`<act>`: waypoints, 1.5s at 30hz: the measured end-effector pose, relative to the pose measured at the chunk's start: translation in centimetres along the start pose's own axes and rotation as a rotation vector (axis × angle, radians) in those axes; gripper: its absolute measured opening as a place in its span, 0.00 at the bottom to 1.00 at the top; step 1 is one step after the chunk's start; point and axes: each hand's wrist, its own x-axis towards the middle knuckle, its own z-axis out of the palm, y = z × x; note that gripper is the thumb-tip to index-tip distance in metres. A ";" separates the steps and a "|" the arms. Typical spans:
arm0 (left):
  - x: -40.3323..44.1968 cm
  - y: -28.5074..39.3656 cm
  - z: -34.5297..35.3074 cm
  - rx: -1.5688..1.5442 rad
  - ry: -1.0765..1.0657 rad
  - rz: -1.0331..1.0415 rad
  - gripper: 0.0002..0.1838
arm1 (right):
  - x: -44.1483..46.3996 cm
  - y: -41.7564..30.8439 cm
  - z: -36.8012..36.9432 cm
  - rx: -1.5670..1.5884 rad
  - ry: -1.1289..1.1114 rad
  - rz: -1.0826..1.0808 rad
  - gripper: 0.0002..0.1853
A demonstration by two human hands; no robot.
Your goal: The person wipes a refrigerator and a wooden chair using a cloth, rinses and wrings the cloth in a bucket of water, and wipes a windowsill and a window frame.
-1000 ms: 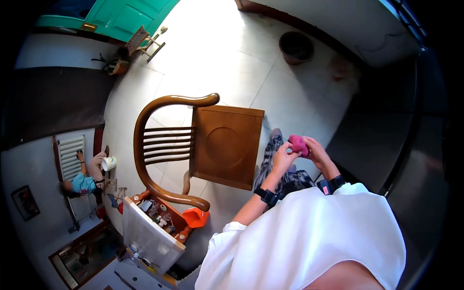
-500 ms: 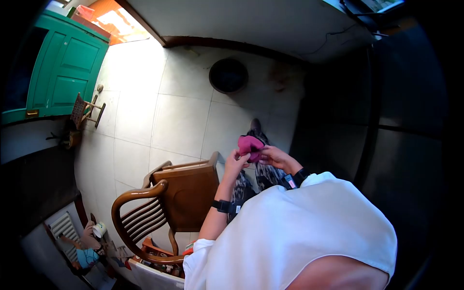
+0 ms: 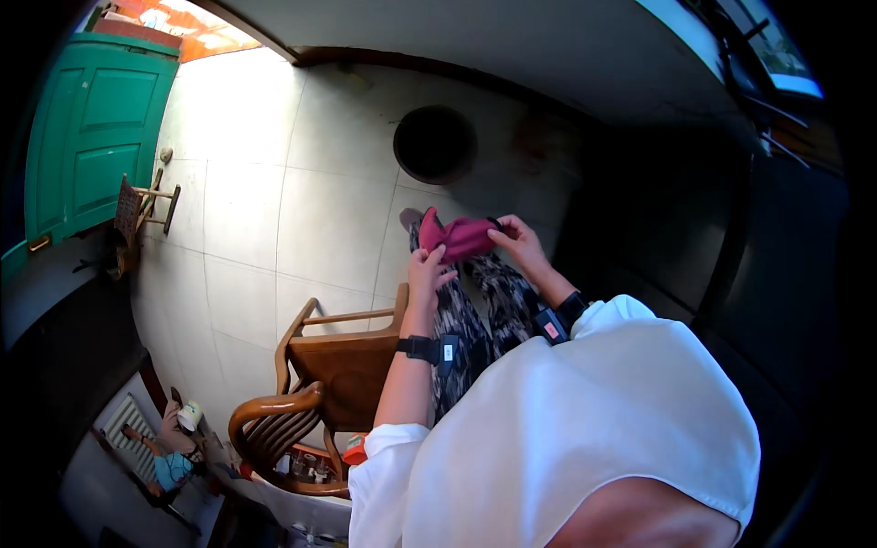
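Observation:
Stretched between my two hands is a magenta cloth [image 3: 463,239], a soft piece with a dark patch at its right end; its exact kind does not show. My left hand [image 3: 427,276] pinches the lower left part, the other fingers partly spread below it. At the right end my right hand [image 3: 519,243] grips the edge between thumb and fingers. The cloth hangs over my patterned trousers [image 3: 464,320], in front of my shoe [image 3: 411,218].
A wooden armchair [image 3: 347,379] stands at my left. Ahead on the tiled floor is a dark round tub [image 3: 435,144]. A small stool [image 3: 151,203] stands by the green door [image 3: 110,123]. Another person [image 3: 171,468] sits at the lower left. Dark panels [image 3: 658,237] line the right.
The cloth has gone from bunched up to stretched wide. My hands have moved apart and forward. My shoe now shows further left, and the chair and tub have shifted slightly in view.

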 end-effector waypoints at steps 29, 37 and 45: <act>27.7 -3.5 -3.1 0.060 -0.052 -0.320 0.16 | 41.3 21.2 -5.9 -1.322 -0.238 0.210 0.17; 30.4 2.6 -10.7 0.451 -0.046 -0.213 0.14 | 48.3 20.1 -4.2 -1.405 -0.293 -0.487 0.24; 35.3 3.8 -17.9 0.482 0.240 -0.107 0.15 | 51.4 25.2 -3.3 -1.557 -0.430 -0.084 0.20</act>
